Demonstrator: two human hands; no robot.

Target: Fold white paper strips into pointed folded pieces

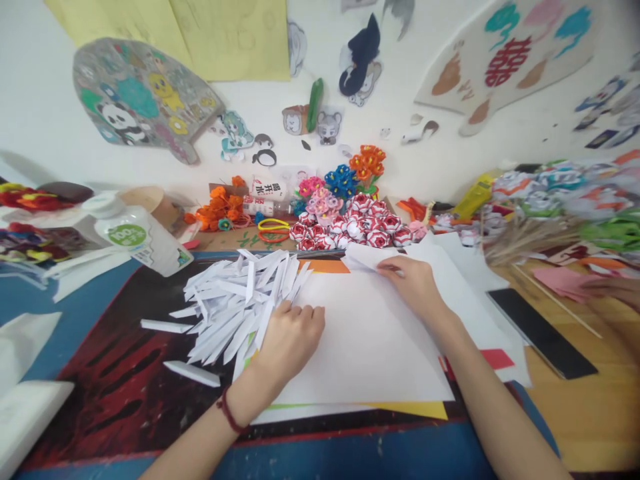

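Note:
A large white paper sheet lies on top of a stack of coloured sheets in front of me. My left hand rests on the sheet's left edge with fingers curled, pressing it down next to a pile of folded white paper strips. My right hand pinches the sheet's far right corner, which is lifted slightly off the stack. A red cord sits around my left wrist.
Paper flowers in red, pink, blue and orange stand at the back. A white bottle lies at the left. A black ruler-like bar and thin sticks lie on the right. Another person's hand shows at the right edge.

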